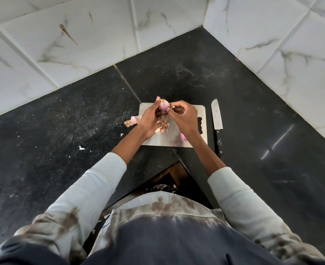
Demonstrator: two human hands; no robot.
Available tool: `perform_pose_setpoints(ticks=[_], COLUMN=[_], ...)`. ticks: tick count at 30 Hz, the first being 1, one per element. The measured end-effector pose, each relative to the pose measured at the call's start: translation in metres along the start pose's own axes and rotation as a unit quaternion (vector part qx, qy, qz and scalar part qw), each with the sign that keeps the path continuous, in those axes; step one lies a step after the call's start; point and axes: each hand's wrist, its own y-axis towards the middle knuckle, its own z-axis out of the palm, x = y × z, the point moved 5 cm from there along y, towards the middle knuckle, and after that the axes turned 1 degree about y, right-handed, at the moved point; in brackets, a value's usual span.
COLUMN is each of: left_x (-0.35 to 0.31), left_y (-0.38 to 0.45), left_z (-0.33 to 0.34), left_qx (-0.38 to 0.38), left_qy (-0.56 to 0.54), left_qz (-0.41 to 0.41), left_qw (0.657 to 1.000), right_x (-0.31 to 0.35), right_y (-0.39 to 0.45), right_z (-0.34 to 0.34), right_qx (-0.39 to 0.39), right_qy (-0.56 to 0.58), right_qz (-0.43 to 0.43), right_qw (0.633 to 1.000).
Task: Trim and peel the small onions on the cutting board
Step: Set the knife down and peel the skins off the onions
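A small pink onion (164,105) is held above the far edge of the steel cutting board (186,139). My left hand (152,117) grips it from the left with curled fingers. My right hand (183,116) pinches a strip of its papery skin (172,107) at the onion's right side. Loose peels (162,129) lie on the board under my left hand, and more peels (132,121) lie just off the board's left edge. A pink onion (183,136) shows partly on the board behind my right wrist.
A knife (217,123) with a black handle lies on the black counter (62,121) right of the board, blade pointing away. White tiled walls (81,44) meet in a corner behind. Small scraps (81,148) dot the counter at left.
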Motion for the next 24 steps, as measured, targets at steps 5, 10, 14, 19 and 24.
perform_pose_setpoints(ticks=[5,10,14,19,24], left_x=[-0.002,-0.002,-0.001,0.003,0.001], left_y=[0.000,-0.002,-0.005,-0.002,0.000], left_z=[0.001,0.001,0.004,0.005,0.008], left_qx=[-0.010,-0.022,-0.028,-0.035,-0.062], left_qy=[-0.015,-0.022,-0.027,-0.021,0.012], left_qz=[0.005,0.002,0.001,-0.004,-0.013], left_qw=[1.000,1.000,0.999,0.999,0.998], right_x=[-0.001,-0.002,-0.005,-0.009,-0.013], right_y=[0.002,0.002,0.003,0.001,-0.002], right_z=[0.000,-0.002,-0.004,-0.006,-0.006], right_qx=[-0.015,-0.021,-0.033,-0.042,-0.050], right_qy=[0.006,0.006,0.011,0.008,-0.009], right_qz=[0.007,0.010,0.014,0.026,0.048], right_qw=[1.000,1.000,0.999,0.999,0.998])
